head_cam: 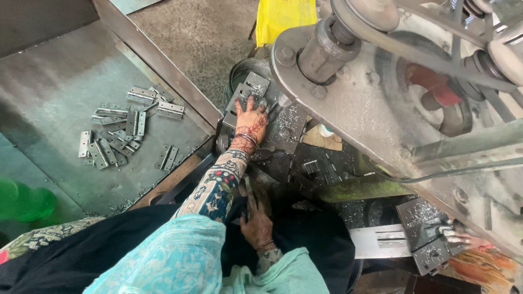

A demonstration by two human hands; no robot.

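My left hand (251, 121), its back patterned with henna and bangles at the wrist, reaches forward onto the machine's fixture (283, 130). Its fingertips press on a grey metal hinge plate (255, 86) lying there, under the drill spindle (327, 46). My right hand (256, 223) is low by my lap, below the fixture, with the fingers curled against dark metal parts. What it holds, if anything, is hidden in shadow. A pile of several grey hinges (117, 133) lies on the steel tray (49, 87) to the left.
A big grey machine body with belt and pulley (436, 92) fills the right side. Metal shavings cover the fixture. A yellow bag (283, 16) is at the top, a green object (24, 201) at the far left, a black switch box (430, 234) at the lower right.
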